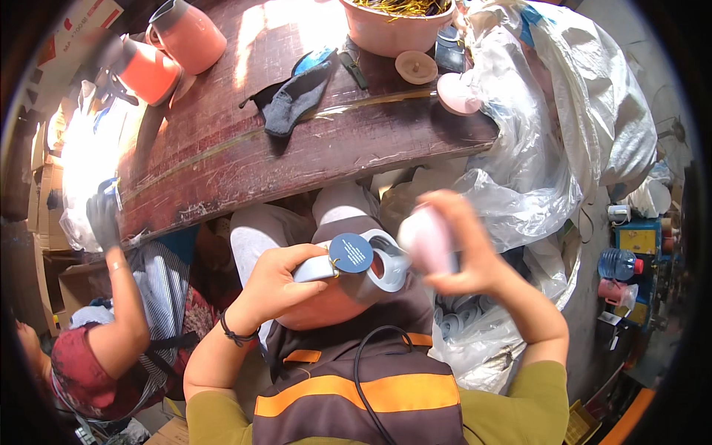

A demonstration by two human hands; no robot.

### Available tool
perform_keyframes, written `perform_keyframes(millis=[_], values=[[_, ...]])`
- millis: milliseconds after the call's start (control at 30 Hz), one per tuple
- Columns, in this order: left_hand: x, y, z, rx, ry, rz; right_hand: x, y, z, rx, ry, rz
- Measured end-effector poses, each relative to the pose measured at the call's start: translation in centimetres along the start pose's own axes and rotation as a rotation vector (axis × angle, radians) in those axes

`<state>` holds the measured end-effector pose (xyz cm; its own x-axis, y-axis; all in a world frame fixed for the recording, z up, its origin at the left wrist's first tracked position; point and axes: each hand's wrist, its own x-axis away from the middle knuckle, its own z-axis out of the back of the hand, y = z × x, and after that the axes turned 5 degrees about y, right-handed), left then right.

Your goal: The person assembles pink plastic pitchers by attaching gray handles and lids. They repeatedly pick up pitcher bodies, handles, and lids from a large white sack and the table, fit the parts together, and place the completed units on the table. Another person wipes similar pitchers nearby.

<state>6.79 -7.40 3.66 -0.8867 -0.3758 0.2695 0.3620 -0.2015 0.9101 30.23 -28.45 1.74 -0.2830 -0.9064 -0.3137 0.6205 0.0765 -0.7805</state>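
Observation:
A coral-pink jug (315, 313) with a grey spout ring (388, 261) rests tilted on my lap. My left hand (278, 284) is closed round its grey handle (315, 268). From the handle hangs a round blue tag (350, 253) on a gold tie. Just right of the jug's mouth, my right hand (475, 248) grips a rounded pale pink lid (432, 241). Motion blurs that hand and the lid, and I cannot tell whether the lid touches the mouth.
On the dark wooden table (215, 148) stand two coral jugs (196, 37), a dark glove (293, 100), pink lids (415, 68) and a basin (397, 33) of gold ties. Plastic bags (519, 193) crowd the right; grey parts (456, 322) lie below. A co-worker's gloved hand (102, 219) is at left.

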Motion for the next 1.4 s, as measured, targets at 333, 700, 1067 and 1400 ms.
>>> perform_keyframes(millis=[333, 700, 1067, 1400], values=[[4.2, -3.3, 2.9, 0.289, -0.264, -0.143, -0.6, -2.4, -7.6, -0.235, -0.189, 0.104], [5.7, -3.7, 0.1, -0.236, 0.025, -0.610, 0.2, -3.6, -9.7, -0.121, -0.133, -0.064], [5.2, -5.6, 2.2, -0.003, 0.170, -0.471, -3.3, -7.9, -5.0, 0.197, -0.605, 0.105], [5.6, -5.6, 0.7, -0.220, 0.273, -0.441, -4.1, -6.9, -4.5, 0.465, -0.540, -0.382]])
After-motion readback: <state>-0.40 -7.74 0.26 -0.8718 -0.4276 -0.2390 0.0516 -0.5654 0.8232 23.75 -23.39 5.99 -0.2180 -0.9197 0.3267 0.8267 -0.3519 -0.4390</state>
